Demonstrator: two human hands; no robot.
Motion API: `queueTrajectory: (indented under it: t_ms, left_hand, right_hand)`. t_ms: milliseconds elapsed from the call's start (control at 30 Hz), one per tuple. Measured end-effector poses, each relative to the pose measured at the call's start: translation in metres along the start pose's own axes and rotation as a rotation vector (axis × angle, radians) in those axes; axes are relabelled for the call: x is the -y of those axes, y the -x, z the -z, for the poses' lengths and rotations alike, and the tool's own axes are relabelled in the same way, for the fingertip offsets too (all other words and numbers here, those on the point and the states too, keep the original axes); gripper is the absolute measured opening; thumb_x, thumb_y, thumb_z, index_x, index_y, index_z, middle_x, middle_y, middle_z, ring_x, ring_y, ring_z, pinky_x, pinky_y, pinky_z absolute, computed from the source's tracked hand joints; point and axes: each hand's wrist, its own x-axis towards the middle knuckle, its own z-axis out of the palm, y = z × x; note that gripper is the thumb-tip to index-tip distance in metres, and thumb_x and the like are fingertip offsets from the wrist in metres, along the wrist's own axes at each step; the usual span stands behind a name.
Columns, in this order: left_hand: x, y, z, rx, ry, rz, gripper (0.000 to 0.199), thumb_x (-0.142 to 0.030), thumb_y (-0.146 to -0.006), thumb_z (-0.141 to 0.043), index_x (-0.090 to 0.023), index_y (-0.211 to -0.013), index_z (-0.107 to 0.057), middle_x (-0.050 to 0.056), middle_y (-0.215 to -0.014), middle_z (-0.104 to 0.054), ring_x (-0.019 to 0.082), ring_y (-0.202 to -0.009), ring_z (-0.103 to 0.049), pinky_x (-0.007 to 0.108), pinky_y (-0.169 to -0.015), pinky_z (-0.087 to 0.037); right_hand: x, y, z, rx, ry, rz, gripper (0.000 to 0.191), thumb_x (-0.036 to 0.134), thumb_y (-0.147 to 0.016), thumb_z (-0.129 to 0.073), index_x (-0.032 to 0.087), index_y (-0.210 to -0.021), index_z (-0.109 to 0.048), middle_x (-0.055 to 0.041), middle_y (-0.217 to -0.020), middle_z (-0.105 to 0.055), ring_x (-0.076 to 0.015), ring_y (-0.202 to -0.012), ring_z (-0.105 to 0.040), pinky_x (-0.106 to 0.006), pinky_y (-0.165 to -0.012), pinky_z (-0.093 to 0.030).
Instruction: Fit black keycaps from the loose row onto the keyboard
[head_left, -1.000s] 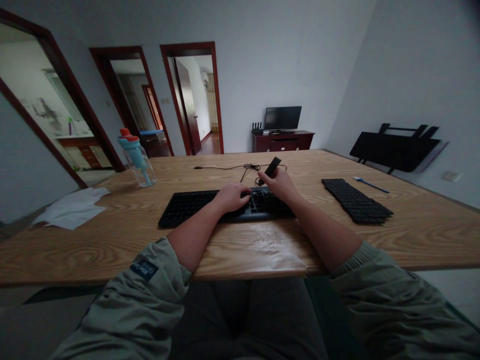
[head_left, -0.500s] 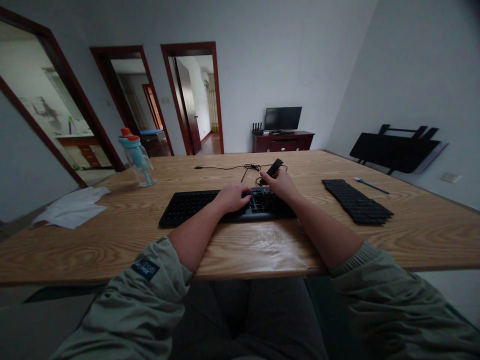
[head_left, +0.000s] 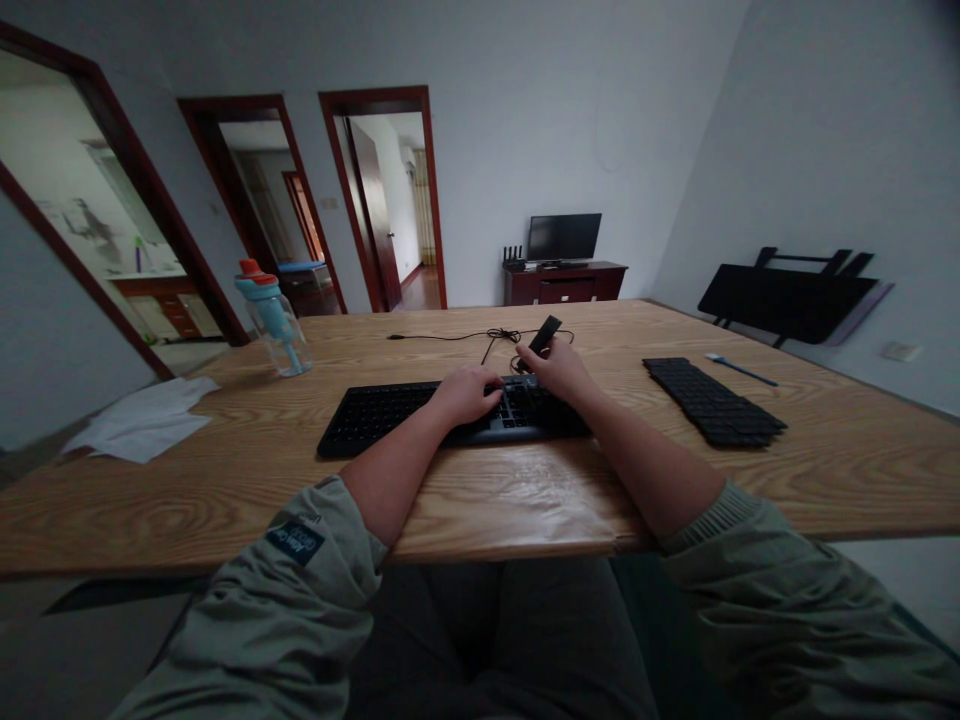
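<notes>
A black keyboard (head_left: 375, 418) lies along the near side of the wooden table. My left hand (head_left: 466, 394) rests on the middle of it, fingers bent over its top and thumb apart, holding it down. Part of the keyboard is hidden under this hand. In my right hand (head_left: 561, 368) is a narrow black bar-shaped tool (head_left: 543, 334), tilted up and gripped between thumb and fingers over the keyboard's right part. Its lower end is hard to make out. Behind the keyboard runs its thin black cable (head_left: 450, 336), bunched in the middle.
To the right sits a flat block of black keycaps (head_left: 712, 402), with a blue-handled brush (head_left: 742, 370) beyond it. White tissues (head_left: 146, 420) and a clear bottle (head_left: 276, 325) with a red-and-blue lid stand at the left. The wooden table's (head_left: 480, 520) front edge is close to me.
The view has shifted very slightly. My right hand and the black tool have moved a touch leftward; my left hand stays on the keyboard.
</notes>
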Motion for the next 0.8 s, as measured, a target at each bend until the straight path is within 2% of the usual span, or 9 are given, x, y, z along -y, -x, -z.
queueTrajectory:
  t_ms: [233, 367, 567, 800]
  left_hand:
    - [-0.001, -0.001, -0.001, 0.005, -0.017, 0.013, 0.026, -0.028, -0.09, -0.059, -0.022, -0.107, -0.077, 0.005, -0.104, -0.077, 0.023, -0.097, -0.069, 0.033, -0.088, -0.051]
    - [0.0, -0.003, -0.003, -0.005, -0.015, 0.023, 0.024, -0.028, -0.09, -0.06, -0.023, -0.105, -0.077, 0.004, -0.102, -0.078, 0.022, -0.095, -0.069, 0.032, -0.085, -0.052]
    - [0.001, -0.006, -0.005, 0.01, -0.021, -0.004, 0.021, -0.026, -0.09, -0.06, -0.023, -0.101, -0.078, 0.003, -0.102, -0.078, 0.021, -0.096, -0.069, 0.031, -0.088, -0.051]
    - [-0.004, -0.004, -0.002, -0.004, -0.052, 0.012, 0.021, -0.03, -0.091, -0.06, -0.024, -0.101, -0.078, 0.003, -0.101, -0.078, 0.021, -0.094, -0.068, 0.032, -0.086, -0.051]
  right_hand:
    - [0.0, -0.001, -0.001, -0.004, 0.004, 0.003, 0.026, 0.042, -0.091, -0.063, 0.017, -0.086, -0.067, -0.012, -0.092, -0.076, -0.0227, -0.083, -0.071, -0.029, -0.071, -0.049]
    - [-0.004, -0.005, -0.001, 0.02, -0.005, -0.02, 0.027, 0.043, -0.091, -0.063, 0.017, -0.083, -0.067, -0.0124, -0.09, -0.076, -0.0221, -0.08, -0.07, -0.028, -0.068, -0.049]
    - [-0.001, -0.003, 0.0, 0.034, -0.001, -0.013, 0.027, 0.041, -0.092, -0.062, 0.017, -0.082, -0.066, -0.0118, -0.087, -0.075, -0.0205, -0.076, -0.068, -0.027, -0.065, -0.046]
    - [0.005, 0.004, -0.002, 0.039, 0.114, 0.115, 0.029, 0.046, -0.089, -0.064, 0.017, -0.09, -0.065, -0.0092, -0.086, -0.073, -0.0191, -0.071, -0.064, -0.027, -0.058, -0.039]
